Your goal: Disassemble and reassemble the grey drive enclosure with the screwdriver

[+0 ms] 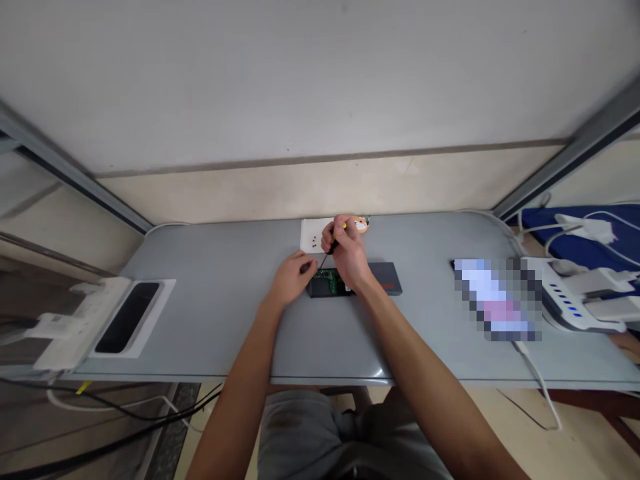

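Note:
A dark flat device (385,272) lies on the grey table, with a green circuit board (327,280) exposed in its left part. My right hand (350,247) is closed around a black and yellow screwdriver (333,247), whose thin shaft slants down to the board's upper left. At the device's left end is my left hand (294,277), its fingers closed by a small dark item that I cannot make out. Behind the hands, several tiny dark screws (314,241) sit on a white sheet (307,230).
A dark phone (129,318) lies at the left beside a white power strip (87,320). At the right are a blurred-out screen (493,300), a white multi-socket charger (565,297) and cables. An orange and white item (361,225) is behind my right hand.

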{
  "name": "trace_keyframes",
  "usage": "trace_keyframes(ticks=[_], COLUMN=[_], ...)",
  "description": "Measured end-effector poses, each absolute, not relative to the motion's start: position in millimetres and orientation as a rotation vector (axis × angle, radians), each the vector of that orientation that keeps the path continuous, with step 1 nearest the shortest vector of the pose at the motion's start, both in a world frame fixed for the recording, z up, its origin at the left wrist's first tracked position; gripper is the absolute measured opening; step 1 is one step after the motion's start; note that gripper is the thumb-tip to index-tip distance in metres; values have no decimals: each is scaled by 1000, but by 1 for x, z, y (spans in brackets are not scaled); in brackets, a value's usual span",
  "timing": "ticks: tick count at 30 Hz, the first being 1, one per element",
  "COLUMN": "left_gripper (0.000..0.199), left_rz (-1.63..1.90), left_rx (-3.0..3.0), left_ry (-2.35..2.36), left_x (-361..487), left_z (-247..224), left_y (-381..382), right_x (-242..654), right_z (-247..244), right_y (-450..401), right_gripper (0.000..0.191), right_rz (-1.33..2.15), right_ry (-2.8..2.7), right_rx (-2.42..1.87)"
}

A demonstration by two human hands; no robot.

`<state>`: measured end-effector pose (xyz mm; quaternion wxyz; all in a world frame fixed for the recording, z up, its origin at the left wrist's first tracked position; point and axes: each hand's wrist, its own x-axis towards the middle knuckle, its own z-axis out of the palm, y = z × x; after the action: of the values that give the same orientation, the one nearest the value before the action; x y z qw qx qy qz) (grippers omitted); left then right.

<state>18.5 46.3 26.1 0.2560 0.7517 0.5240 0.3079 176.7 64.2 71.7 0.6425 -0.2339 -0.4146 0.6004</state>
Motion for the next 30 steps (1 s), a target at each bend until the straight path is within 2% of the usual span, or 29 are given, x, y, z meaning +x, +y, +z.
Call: trace_keyframes(ticks=[30], left_gripper=[29], left_rz=[817], left_rx=[2031], left_ry=[1439], left_x=[19], left_z=[27], left_y=[46], right_x=[174], right_z=[73], right_y=[66], right_gripper=[53], right_rz=[1362], right_ry=[-939], right_rx=[-543])
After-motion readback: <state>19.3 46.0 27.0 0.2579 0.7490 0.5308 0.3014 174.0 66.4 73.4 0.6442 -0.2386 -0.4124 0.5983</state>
